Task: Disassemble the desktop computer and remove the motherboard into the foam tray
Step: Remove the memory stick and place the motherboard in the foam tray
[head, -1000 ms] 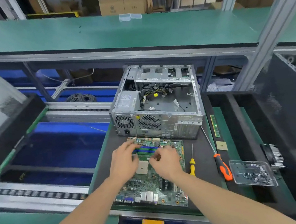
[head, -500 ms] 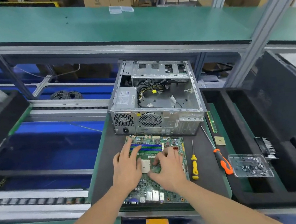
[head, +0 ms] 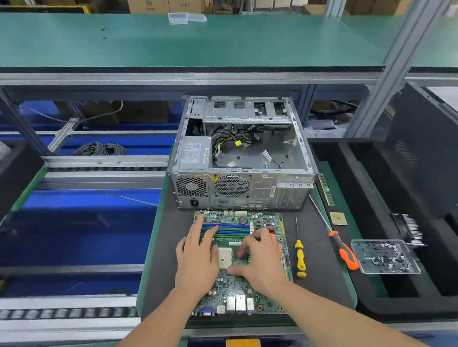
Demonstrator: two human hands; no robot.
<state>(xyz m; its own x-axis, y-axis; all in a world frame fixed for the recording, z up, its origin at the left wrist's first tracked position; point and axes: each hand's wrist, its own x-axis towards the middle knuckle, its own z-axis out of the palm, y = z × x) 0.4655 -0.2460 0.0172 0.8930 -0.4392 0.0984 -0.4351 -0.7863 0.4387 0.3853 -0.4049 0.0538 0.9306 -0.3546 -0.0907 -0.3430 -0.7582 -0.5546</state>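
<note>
A green motherboard (head: 239,294) lies flat on the dark mat in front of the opened metal computer case (head: 242,161). My left hand (head: 197,260) rests on the board's left half, its straight fingers reaching onto the blue and green memory slots (head: 230,228). My right hand (head: 258,259) lies on the board's right half with fingers bent down, fingertips touching the area beside the tan CPU socket (head: 223,257). The black foam tray (head: 407,254) stands to the right, with long empty slots.
A yellow screwdriver (head: 300,260) and an orange screwdriver (head: 341,247) lie right of the board. Further right sit a loose CPU chip (head: 338,219), a memory stick (head: 326,189) and a clear screw tray (head: 384,259). A heatsink (head: 411,229) rests in the foam.
Both hands have slid back from the memory slots toward the CPU socket area. The right fingers have curled down onto the board. The motherboard has not moved.
</note>
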